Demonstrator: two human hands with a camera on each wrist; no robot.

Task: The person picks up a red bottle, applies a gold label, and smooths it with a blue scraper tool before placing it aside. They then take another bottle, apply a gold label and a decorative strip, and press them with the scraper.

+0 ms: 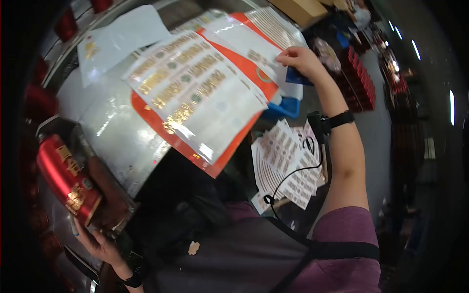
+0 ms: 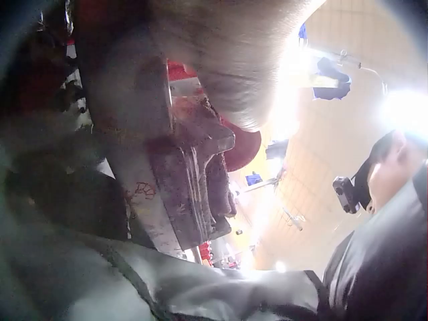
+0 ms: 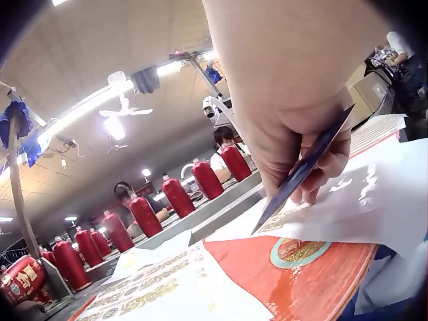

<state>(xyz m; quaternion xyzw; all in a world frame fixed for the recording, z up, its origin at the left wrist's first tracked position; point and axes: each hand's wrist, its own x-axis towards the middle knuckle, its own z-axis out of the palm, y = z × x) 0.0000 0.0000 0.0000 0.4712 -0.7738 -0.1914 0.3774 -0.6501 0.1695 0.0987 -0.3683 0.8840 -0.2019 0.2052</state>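
A glossy red bottle with gold lettering lies in a metal cradle at the left of the head view. My left hand is at its lower end, fingers fairly straight and close against the bottle. In the left wrist view the palm hides most of the bottle. My right hand holds a thin dark blue flat scraper-like piece in curled fingers. Its fingertips are down at a translucent decal sheet. Sheets with rows of gold decals lie on an orange-red board.
More printed sheets are piled below the board, near a blue bin. A white sheet lies on the metal table. Several red bottles stand in a row along the far edge, with people behind them.
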